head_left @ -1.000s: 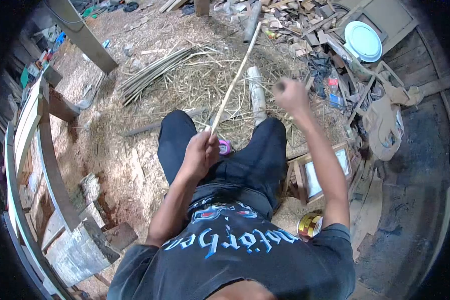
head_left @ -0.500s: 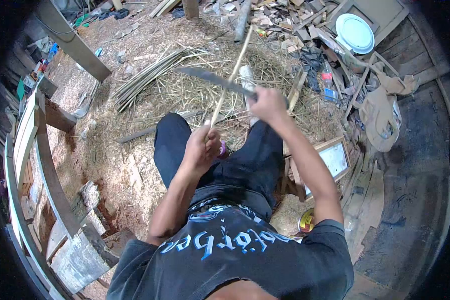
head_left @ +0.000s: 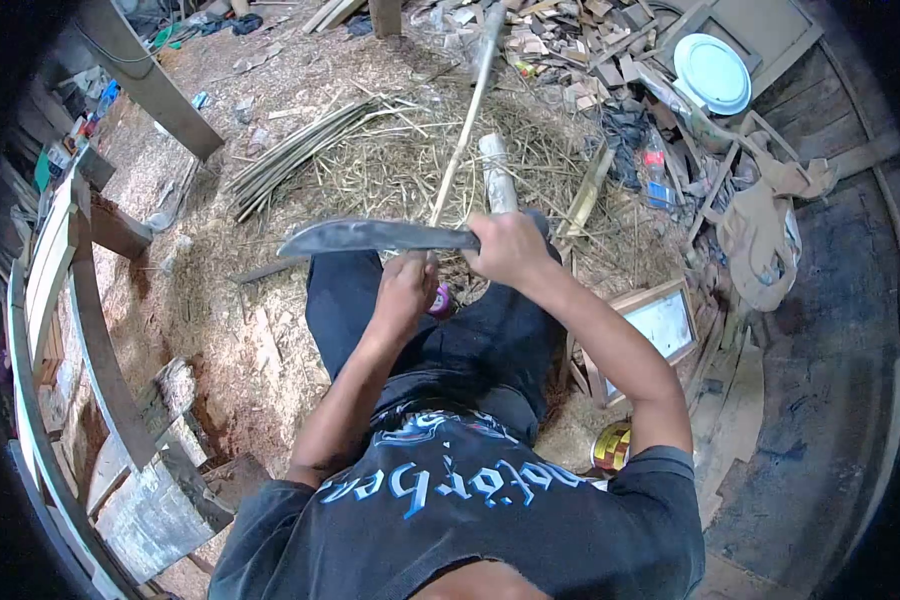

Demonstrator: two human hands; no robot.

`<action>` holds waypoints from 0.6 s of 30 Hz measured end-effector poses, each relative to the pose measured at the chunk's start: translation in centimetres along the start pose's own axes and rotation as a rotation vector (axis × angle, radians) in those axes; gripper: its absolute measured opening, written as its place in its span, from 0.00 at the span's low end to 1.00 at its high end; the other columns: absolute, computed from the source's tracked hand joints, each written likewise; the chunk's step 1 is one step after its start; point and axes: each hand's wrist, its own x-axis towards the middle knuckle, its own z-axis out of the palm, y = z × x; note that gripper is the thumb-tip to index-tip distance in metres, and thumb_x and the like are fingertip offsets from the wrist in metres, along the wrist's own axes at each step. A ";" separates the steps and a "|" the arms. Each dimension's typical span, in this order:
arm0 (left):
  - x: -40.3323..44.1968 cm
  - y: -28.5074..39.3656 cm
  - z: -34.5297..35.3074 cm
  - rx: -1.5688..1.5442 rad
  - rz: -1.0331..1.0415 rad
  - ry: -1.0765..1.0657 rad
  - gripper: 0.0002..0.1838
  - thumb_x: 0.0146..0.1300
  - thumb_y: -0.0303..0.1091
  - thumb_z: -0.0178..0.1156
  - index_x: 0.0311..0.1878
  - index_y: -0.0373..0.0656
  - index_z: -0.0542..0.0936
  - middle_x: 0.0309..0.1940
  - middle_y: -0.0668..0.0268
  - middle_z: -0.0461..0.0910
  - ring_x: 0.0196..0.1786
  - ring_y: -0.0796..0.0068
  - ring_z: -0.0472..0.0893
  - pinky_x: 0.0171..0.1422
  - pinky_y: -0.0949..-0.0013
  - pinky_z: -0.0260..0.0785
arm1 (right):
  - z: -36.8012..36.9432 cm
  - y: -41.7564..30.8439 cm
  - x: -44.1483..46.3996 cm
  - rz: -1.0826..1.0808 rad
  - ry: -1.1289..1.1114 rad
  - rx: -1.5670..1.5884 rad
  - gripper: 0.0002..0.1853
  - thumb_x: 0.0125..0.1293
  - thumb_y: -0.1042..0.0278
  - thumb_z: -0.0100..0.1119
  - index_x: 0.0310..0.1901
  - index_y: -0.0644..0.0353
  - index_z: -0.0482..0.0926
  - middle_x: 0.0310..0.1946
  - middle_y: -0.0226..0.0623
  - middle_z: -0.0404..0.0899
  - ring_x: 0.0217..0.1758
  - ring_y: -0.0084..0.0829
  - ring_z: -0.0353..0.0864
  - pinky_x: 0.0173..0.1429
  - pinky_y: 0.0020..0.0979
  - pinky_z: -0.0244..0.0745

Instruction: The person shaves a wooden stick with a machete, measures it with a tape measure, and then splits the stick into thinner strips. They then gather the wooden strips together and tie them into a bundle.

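My left hand [head_left: 407, 287] is closed around the lower end of a long pale wooden strip [head_left: 460, 155], which points up and away from me. My right hand [head_left: 511, 248] grips the handle of a machete [head_left: 375, 237]. Its broad dark blade points left and crosses in front of the strip's lower part, just beyond my left hand. Whether the edge touches the strip I cannot tell. Below the strip lies a heap of thin shavings [head_left: 385, 175], with a pale round piece of wood [head_left: 498, 178] on it.
A bundle of slender strips [head_left: 305, 155] lies left of the heap. Wooden posts [head_left: 155, 85] and a curved plank structure [head_left: 105, 350] stand left. On the right are a framed pane [head_left: 662, 325], a can [head_left: 610, 447], scrap wood [head_left: 570, 50] and a white oval lid [head_left: 712, 73].
The machete has come down the strip toward my left hand, its blade swinging to lie nearly level. My right hand has moved closer to me and slightly left. The strip now stands somewhat steeper.
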 end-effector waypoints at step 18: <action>-1.1 0.1 -1.0 -0.009 0.104 0.009 0.22 0.78 0.46 0.43 0.24 0.49 0.65 0.14 0.75 0.59 0.15 0.82 0.58 0.19 0.74 0.47 | -0.9 0.9 3.2 -0.024 -0.001 0.036 0.14 0.57 0.56 0.63 0.28 0.60 0.81 0.21 0.49 0.81 0.26 0.50 0.83 0.37 0.49 0.79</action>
